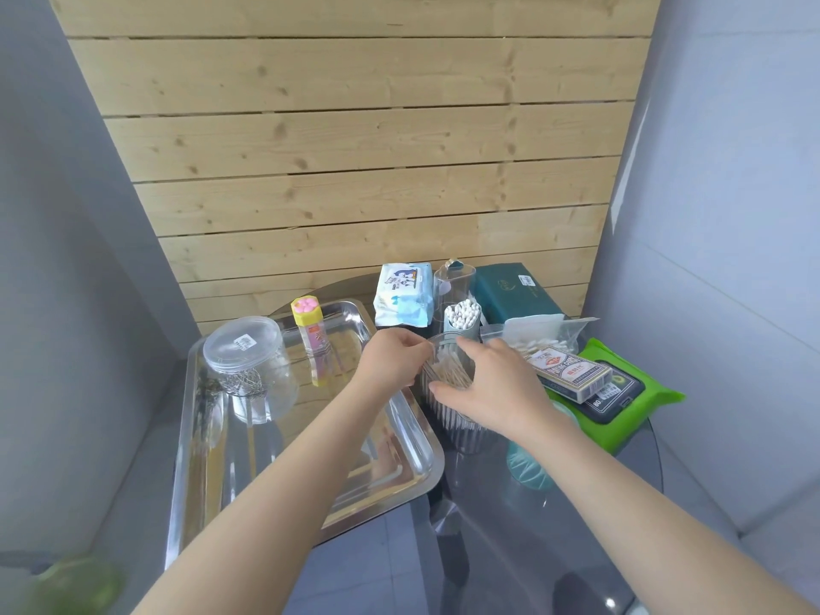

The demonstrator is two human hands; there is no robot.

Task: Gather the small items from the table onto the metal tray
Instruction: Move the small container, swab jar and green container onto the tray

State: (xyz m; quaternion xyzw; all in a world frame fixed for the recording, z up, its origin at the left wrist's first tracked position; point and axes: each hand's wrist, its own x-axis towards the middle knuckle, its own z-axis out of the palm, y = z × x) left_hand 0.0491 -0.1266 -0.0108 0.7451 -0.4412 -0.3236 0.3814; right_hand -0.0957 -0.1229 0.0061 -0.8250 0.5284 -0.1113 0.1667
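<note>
Head view: both hands grip the ribbed clear cup of sticks [448, 392], left hand [392, 357] at its rim, right hand [488, 388] round its side (on the table, just beside the metal tray [399, 477]). Next, I judge: lift it level onto the tray.

Metal tray [208, 494] mirror-polished and reflective, clear glossy plastic jar [251, 364] on it, counter [554, 526] right of tray smooth dark glass, backing wall [355, 148] behind tray matt knotty wood planks, green wipes pack [630, 403] glossy plastic film.
</note>
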